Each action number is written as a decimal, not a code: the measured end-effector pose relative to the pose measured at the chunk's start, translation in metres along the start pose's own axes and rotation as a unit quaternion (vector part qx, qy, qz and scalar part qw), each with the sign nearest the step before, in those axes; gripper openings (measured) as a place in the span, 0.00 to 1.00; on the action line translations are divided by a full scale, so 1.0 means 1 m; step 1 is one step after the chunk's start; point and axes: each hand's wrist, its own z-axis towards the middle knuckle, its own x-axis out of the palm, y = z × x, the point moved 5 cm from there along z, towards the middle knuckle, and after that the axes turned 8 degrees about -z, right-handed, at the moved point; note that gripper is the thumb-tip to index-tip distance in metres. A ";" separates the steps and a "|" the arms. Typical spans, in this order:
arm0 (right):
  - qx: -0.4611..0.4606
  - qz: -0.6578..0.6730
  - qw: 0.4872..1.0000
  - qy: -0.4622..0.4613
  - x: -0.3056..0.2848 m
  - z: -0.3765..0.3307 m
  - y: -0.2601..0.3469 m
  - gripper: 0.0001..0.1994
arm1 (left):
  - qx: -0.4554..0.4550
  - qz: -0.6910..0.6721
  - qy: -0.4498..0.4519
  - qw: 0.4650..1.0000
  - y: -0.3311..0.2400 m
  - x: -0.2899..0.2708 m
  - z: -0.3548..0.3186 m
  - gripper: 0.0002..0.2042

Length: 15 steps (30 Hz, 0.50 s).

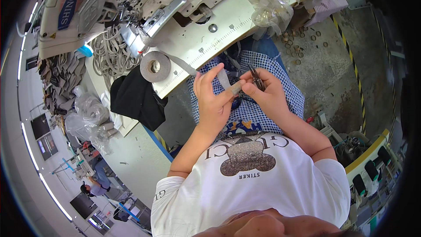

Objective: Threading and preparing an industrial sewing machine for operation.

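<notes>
One worktop [245, 22] carrying one sewing machine [87, 4] and one roll of grey tape [154, 66]; one clear plastic bag [265, 4]; one black cloth [136, 98]; two hands, left hand [213, 101] and right hand [267, 94]; one pair of snips [255, 77].

Hands [215, 98] [265, 94] close together over lap, strip [234, 88] between them. At 12 o'clock: table edge [206, 68] near, blocking forward reach. At 10 o'clock: tape roll [155, 66] on table corner, black cloth [133, 98] hanging below. At 2 o'clock: plastic bag [265, 6] on tabletop. Open floor [324, 70] at 3 o'clock, small rings [298, 46] scattered.
</notes>
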 end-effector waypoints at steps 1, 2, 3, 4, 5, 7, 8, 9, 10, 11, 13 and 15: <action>0.004 0.016 1.000 -0.011 0.003 0.002 -0.001 0.09 | 0.014 0.053 -0.013 0.998 -0.002 -0.001 0.000 0.17; 0.009 0.031 0.999 -0.021 0.005 0.003 -0.002 0.10 | 0.027 0.105 -0.026 0.994 -0.004 -0.003 0.000 0.20; 0.014 0.046 0.998 -0.032 0.007 0.004 -0.002 0.10 | 0.027 0.105 -0.033 0.994 -0.003 -0.004 0.000 0.20; 0.011 0.041 0.999 -0.028 0.009 0.006 0.000 0.10 | 0.033 0.121 -0.033 0.992 -0.002 -0.004 -0.001 0.21; 0.036 0.071 0.997 -0.004 0.014 0.008 0.000 0.10 | 0.039 0.138 -0.033 0.989 -0.001 -0.004 -0.001 0.22; 0.087 0.127 0.987 0.047 0.022 0.012 0.000 0.09 | 0.039 0.156 -0.042 0.986 0.001 -0.007 -0.001 0.23; 0.083 0.116 0.988 0.054 0.026 0.013 0.002 0.09 | 0.032 0.171 -0.041 0.984 0.002 -0.010 -0.001 0.24; 0.080 0.114 0.989 0.047 0.029 0.015 0.001 0.08 | 0.023 0.186 -0.041 0.981 0.003 -0.013 -0.001 0.24; 0.077 0.111 0.990 0.040 0.032 0.017 0.000 0.07 | 0.013 0.201 -0.042 0.979 0.005 -0.017 -0.001 0.25; 0.077 0.110 0.990 0.037 0.034 0.021 0.000 0.06 | 0.008 0.203 -0.054 0.978 0.007 -0.022 0.001 0.25; 0.072 0.068 0.994 0.045 0.039 0.026 0.006 0.06 | 0.011 0.233 -0.043 0.971 0.013 -0.034 0.003 0.25; 0.065 0.000 0.997 0.040 0.044 0.032 0.013 0.06 | 0.006 0.250 -0.051 0.967 0.021 -0.048 0.005 0.24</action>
